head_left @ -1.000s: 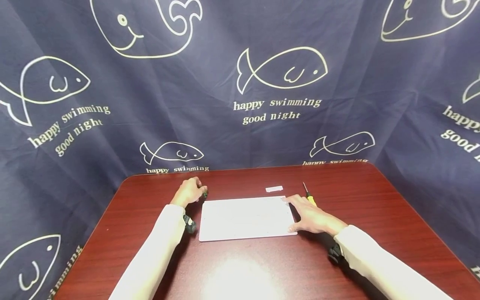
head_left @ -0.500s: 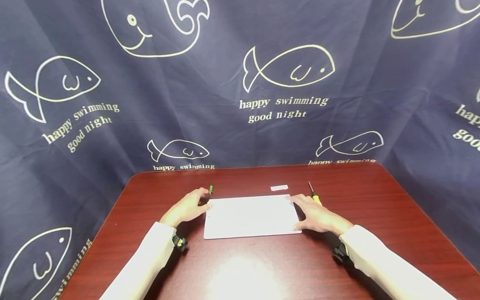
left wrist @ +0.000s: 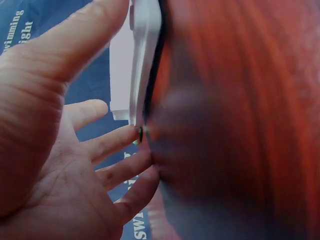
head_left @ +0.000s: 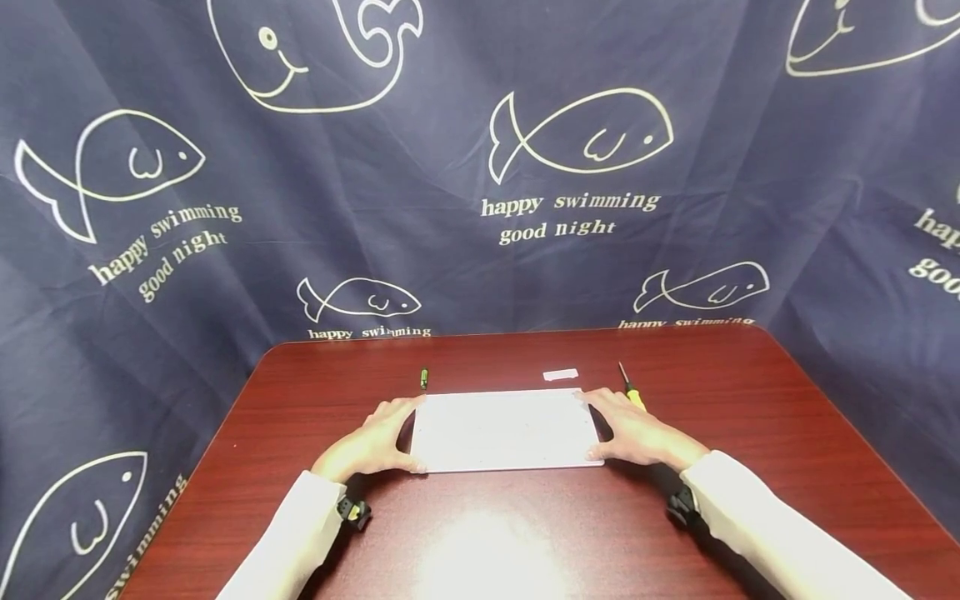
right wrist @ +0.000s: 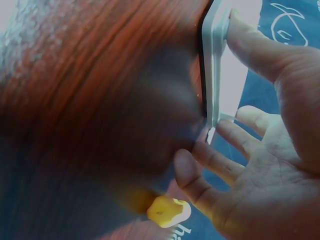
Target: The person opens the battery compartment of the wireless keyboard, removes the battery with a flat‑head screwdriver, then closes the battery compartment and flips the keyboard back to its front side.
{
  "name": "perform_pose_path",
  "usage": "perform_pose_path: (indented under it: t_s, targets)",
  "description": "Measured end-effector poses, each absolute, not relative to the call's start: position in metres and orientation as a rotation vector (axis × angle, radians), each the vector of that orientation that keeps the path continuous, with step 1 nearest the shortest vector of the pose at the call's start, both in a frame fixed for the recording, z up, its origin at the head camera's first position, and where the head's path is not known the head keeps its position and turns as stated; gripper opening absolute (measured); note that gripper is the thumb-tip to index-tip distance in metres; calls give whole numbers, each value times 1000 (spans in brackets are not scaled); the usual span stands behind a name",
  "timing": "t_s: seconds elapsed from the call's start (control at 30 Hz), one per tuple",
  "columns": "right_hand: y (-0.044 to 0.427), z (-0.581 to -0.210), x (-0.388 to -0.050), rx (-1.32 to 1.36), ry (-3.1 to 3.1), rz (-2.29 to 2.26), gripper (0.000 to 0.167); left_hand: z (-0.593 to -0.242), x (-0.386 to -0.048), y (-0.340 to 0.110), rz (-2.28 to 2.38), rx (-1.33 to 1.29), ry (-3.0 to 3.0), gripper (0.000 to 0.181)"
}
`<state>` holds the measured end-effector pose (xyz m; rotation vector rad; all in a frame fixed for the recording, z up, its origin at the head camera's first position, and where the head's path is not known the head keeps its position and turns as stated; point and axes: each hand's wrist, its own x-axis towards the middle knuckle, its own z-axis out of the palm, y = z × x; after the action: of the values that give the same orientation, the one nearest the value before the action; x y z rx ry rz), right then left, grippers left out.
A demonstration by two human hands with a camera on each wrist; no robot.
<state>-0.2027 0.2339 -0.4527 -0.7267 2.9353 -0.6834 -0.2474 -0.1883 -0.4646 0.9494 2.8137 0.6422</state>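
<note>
A flat white rectangular case (head_left: 506, 429) lies on the table, its long side across the view. My left hand (head_left: 378, 437) holds its left end, thumb (left wrist: 82, 42) along the near corner and fingers by the far corner. My right hand (head_left: 633, 429) holds the right end the same way; its thumb (right wrist: 255, 47) touches the case in the right wrist view. Beyond the far left corner lies a small green cylinder (head_left: 424, 378), like a battery. A small white strip (head_left: 560, 375) rests behind the case. The case's underside is hidden.
A screwdriver (head_left: 634, 395) with a yellow handle lies just beyond my right hand, its shaft pointing to the back. The red-brown table (head_left: 315, 371) ends at a dark blue patterned curtain (head_left: 420, 200).
My left hand has let go of the green cylinder, now lying on the table, and has moved nearer to the case's left end. My right hand has stayed on the right end.
</note>
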Motion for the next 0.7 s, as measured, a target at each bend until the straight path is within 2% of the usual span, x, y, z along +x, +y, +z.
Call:
perform_pose_path:
  t_s: [0.27, 0.57, 0.7]
  targets:
    - [234, -449, -212, -737, 2912, -715, 77, -463, -245, -186, 587, 926, 2829, 106]
    - [229, -437, -249, -612, 2938, -851, 31, -459, -243, -185, 600, 900, 2818, 105]
    - [226, -440, -269, -589, 2971, -839, 27, -458, -243, -183, 600, 889, 2815, 105]
